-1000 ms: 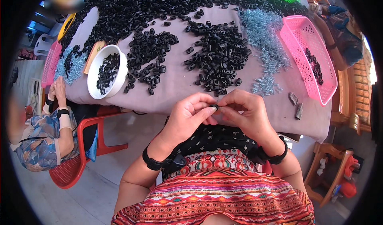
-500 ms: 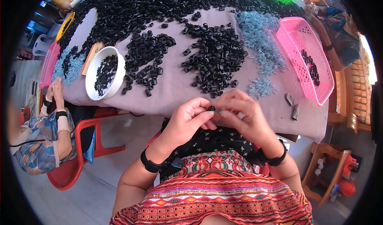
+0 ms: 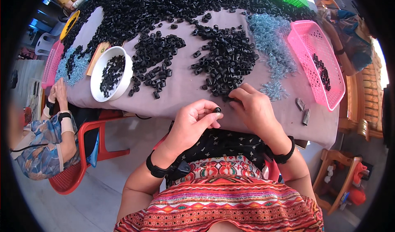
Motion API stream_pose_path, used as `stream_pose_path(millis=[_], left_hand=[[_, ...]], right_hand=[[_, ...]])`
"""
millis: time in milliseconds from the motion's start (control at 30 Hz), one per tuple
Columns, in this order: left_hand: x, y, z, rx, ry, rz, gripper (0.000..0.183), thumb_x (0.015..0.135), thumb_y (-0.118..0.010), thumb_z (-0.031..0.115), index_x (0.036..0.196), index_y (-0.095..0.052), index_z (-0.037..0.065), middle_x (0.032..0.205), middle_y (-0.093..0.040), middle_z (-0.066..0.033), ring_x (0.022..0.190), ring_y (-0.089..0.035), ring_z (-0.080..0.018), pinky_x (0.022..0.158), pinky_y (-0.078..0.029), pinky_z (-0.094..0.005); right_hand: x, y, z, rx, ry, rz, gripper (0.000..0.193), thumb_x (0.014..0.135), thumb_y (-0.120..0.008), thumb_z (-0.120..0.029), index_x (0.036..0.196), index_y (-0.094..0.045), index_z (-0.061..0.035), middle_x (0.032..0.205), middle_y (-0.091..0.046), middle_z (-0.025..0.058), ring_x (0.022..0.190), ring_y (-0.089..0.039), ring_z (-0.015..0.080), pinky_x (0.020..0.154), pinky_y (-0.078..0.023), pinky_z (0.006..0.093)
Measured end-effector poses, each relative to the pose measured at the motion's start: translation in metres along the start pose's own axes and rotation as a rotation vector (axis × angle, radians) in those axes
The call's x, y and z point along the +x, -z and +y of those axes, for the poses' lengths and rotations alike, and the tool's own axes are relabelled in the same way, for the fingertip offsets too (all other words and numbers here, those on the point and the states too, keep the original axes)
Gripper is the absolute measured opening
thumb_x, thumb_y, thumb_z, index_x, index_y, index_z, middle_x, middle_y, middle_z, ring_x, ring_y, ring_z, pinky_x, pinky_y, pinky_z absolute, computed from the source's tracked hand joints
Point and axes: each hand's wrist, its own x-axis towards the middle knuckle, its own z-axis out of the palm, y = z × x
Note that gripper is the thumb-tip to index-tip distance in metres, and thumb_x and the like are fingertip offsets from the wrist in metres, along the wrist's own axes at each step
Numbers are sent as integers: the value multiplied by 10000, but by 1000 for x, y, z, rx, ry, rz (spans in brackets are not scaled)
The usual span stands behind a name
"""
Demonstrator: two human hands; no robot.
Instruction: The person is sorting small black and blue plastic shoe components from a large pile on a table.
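Observation:
My left hand (image 3: 192, 119) pinches a small black plastic part (image 3: 217, 110) between thumb and fingertips, just above the table's front edge. My right hand (image 3: 256, 108) is at the near tip of a pile of black plastic parts (image 3: 230, 59). Its thumb and forefinger close around a black part (image 3: 226, 98) there, mostly hidden by the fingers. The pile's pieces look like short hollow caps. Right of this pile lies a spread of small clear bluish pieces (image 3: 273, 59).
A white bowl (image 3: 95, 77) of small black pieces and another black heap (image 3: 154, 55) lie left. A pink basket (image 3: 296, 47) and two dark grey pieces (image 3: 305, 117) are right. A huge black heap (image 3: 164, 1) covers the far table. Another person's hands (image 3: 60, 92) rest at the left edge.
My right hand has moved away from the left hand, forward to the near tip of the black pile. My left hand still holds its black part. The view has shifted slightly.

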Motion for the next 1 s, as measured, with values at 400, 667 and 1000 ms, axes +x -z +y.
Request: stream_pose_path(millis=[400,667,1000], left_hand=[[-1,-2,1,83,22,-28,155,966,-619,35,1111,-628,-19,992,-701,-94,804,-661,-108,736,-550,-242],[0,-10,-6,171,-66,-11,169,957,-632,1,1121,-632,-38,943,-680,-44,805,-658,-97,729,-538,-228],[1,-12,1,176,-59,-33,183,955,-623,-12,1136,-630,-41,985,-692,-63,805,-656,-102,739,-544,-233]], right_hand=[[-7,0,2,-39,93,71,129,818,-690,-12,943,-665,-33,889,-620,115,748,-657,336,669,-531,387],[-14,14,-16,501,-65,-89,157,865,-665,9,1017,-704,-3,868,-654,120,717,-646,215,637,-515,321],[-15,7,-16,542,-88,-38,152,859,-675,13,1005,-712,-5,836,-643,112,714,-651,221,635,-517,318]])
